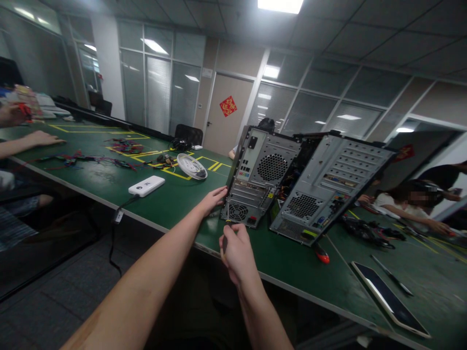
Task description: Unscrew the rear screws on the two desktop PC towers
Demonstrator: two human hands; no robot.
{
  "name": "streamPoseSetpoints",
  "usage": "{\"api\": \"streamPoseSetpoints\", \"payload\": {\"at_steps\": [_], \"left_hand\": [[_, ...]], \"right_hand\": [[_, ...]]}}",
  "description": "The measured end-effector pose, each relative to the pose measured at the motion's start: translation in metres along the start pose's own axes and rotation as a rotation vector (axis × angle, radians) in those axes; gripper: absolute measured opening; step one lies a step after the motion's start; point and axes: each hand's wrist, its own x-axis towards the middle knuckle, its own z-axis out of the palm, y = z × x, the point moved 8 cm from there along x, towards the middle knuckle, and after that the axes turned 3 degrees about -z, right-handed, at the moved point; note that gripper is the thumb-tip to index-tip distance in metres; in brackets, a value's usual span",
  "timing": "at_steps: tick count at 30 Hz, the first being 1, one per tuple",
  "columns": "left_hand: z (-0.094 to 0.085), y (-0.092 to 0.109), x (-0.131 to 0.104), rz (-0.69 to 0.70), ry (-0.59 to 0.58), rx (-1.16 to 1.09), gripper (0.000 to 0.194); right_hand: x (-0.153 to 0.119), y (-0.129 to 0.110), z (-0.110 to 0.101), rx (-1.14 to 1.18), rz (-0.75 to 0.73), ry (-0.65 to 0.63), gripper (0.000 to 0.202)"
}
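A computer tower case [260, 192] stands upright on the green table, its rear panel with ports, vents and slots facing me. My left hand [212, 200] rests by the case's left lower side, fingers stretched out and holding nothing. In front of the panel's lower left edge, my right hand [236, 248] is closed around a screwdriver [228, 215]. Its thin shaft points up at the panel near the lower fan grille; whether the tip sits on a screw is too small to tell. A second computer tower [330, 187] stands just to the right.
Left along the table lie a white power bank [146, 186] with a black cable, a round white cover [191, 166] and tangled wires [126, 146]. At right are a red-tipped tool [322, 254], a phone [388, 297] and a pen [392, 275]. Other people sit at both sides.
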Motion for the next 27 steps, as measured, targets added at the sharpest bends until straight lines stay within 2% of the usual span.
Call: {"api": "streamPoseSetpoints", "payload": {"at_steps": [11, 18, 20, 23, 25, 27], "left_hand": [[-0.001, 0.002, -0.002, 0.003, 0.005, 0.005, 0.07], [-0.001, 0.005, -0.001, 0.014, 0.05, 0.038, 0.071], [-0.009, 0.01, -0.001, 0.039, 0.116, 0.14, 0.066], [-0.03, 0.02, -0.014, 0.072, 0.276, 0.46, 0.047], [-0.037, 0.026, -0.03, 0.09, 0.294, 0.684, 0.032], [-0.038, 0.028, -0.05, 0.113, 0.232, 0.797, 0.023]], "right_hand": [[-0.001, -0.002, 0.0, 0.137, 0.079, -0.043, 0.039], [-0.012, 0.005, -0.019, 0.113, 0.08, -0.091, 0.042], [-0.02, 0.01, -0.029, 0.084, 0.093, -0.113, 0.043], [-0.035, 0.021, -0.049, 0.034, 0.125, -0.155, 0.046], [-0.043, 0.028, -0.062, -0.054, 0.116, -0.214, 0.046], [-0.048, 0.029, -0.078, -0.19, 0.04, -0.229, 0.047]]}}
